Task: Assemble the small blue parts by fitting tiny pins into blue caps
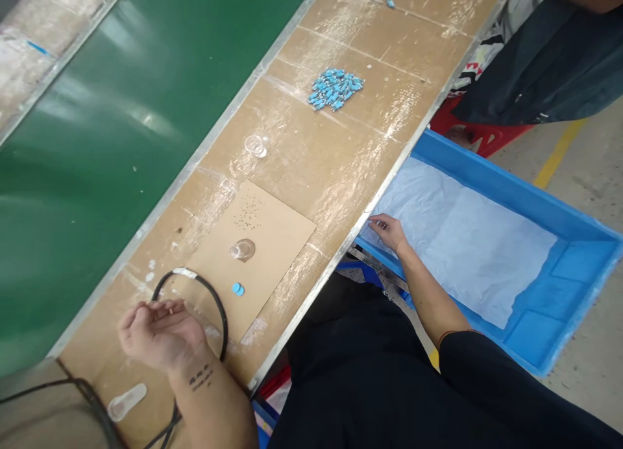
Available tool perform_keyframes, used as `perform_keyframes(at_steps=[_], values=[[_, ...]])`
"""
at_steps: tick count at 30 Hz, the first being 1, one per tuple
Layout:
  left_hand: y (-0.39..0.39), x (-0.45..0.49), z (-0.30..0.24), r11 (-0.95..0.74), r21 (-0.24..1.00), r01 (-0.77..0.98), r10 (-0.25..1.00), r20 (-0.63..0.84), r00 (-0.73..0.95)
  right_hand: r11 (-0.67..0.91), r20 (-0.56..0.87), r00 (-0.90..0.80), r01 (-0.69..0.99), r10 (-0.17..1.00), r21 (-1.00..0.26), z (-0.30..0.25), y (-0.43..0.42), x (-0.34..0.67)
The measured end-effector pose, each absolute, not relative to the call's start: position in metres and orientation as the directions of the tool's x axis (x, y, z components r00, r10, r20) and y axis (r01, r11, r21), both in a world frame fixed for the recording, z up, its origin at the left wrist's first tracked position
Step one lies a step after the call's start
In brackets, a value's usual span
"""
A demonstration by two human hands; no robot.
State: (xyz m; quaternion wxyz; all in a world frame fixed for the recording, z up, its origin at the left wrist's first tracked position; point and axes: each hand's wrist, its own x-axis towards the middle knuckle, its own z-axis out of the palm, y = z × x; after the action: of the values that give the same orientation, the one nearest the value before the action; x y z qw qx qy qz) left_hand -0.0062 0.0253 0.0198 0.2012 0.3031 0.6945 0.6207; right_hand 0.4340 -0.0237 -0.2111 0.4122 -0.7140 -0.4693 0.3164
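Observation:
Palm up, my left hand (163,335) hangs over the lower end of the bench beside a looped black cable (224,319). Its fingers curl loosely, and the palm shows nothing in it. My right hand (388,231) is at the near corner of a blue tray (487,180), close to the bench edge. Thumb and fingertips there come together; anything between them is too small to make out. On a brown board (287,231) lie scattered tiny dark pieces (248,212), a small clear cup (242,249) and two blue discs (237,289).
A heap of small blue parts (335,89) lies farther up the bench, with one apart (390,0). Clear rings (256,146) lie nearer. A green belt (146,144) runs alongside. White sheeting (462,235) lines the tray. Another person's dark clothing (545,66) shows upper right.

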Motion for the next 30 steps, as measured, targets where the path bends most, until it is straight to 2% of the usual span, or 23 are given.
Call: perform_keyframes(at_steps=[3, 5, 7, 10, 12, 14, 17, 19, 21, 24, 27, 30], values=[[0.024, -0.013, 0.012, 0.009, 0.938, 0.347, 0.707, 0.24, -0.665, -0.176, 0.048, 0.489, 0.4, 0.871, -0.899, -0.183, -0.019, 0.435], [0.019, -0.019, 0.008, 0.035, 0.912, 0.408, 0.724, 0.258, -0.639, -0.096, 0.165, 0.57, 0.399, 0.805, -0.912, -0.155, -0.012, 0.431], [0.012, -0.025, 0.008, 0.077, 0.877, 0.474, 0.789, 0.236, -0.567, 0.065, 0.331, 0.62, 0.411, 0.712, -0.909, -0.121, 0.0, 0.423], [0.004, -0.03, 0.012, 0.03, 0.74, 0.672, 0.966, 0.15, -0.209, 0.31, 0.517, 0.442, 0.46, 0.733, -0.832, -0.065, 0.023, 0.402], [0.001, -0.03, 0.016, -0.058, 0.659, 0.75, 0.998, 0.04, 0.042, 0.404, 0.556, 0.217, 0.49, 0.802, -0.773, -0.034, 0.042, 0.384], [0.0, -0.027, 0.019, -0.11, 0.63, 0.768, 0.984, -0.04, 0.174, 0.441, 0.526, 0.013, 0.528, 0.85, -0.726, -0.016, 0.061, 0.365], [-0.001, -0.021, 0.02, -0.158, 0.588, 0.793, 0.96, -0.096, 0.262, 0.45, 0.495, -0.095, 0.589, 0.864, -0.671, -0.011, 0.081, 0.342], [-0.001, -0.017, 0.019, -0.171, 0.552, 0.816, 0.953, -0.116, 0.279, 0.433, 0.525, -0.027, 0.601, 0.851, -0.671, -0.019, 0.087, 0.332], [0.0, -0.014, 0.019, -0.168, 0.52, 0.838, 0.952, -0.136, 0.275, 0.383, 0.542, 0.113, 0.589, 0.833, -0.711, -0.031, 0.085, 0.327], [0.0, -0.013, 0.018, -0.174, 0.494, 0.852, 0.953, -0.135, 0.273, 0.275, 0.478, 0.282, 0.54, 0.832, -0.796, -0.047, 0.076, 0.33], [0.0, -0.014, 0.013, -0.221, 0.472, 0.853, 0.952, -0.085, 0.293, 0.192, 0.422, 0.306, 0.569, 0.853, -0.8, -0.055, 0.072, 0.346], [0.0, -0.014, 0.008, -0.25, 0.452, 0.856, 0.952, -0.046, 0.303, 0.087, 0.403, 0.326, 0.676, 0.855, -0.732, -0.057, 0.087, 0.377]])
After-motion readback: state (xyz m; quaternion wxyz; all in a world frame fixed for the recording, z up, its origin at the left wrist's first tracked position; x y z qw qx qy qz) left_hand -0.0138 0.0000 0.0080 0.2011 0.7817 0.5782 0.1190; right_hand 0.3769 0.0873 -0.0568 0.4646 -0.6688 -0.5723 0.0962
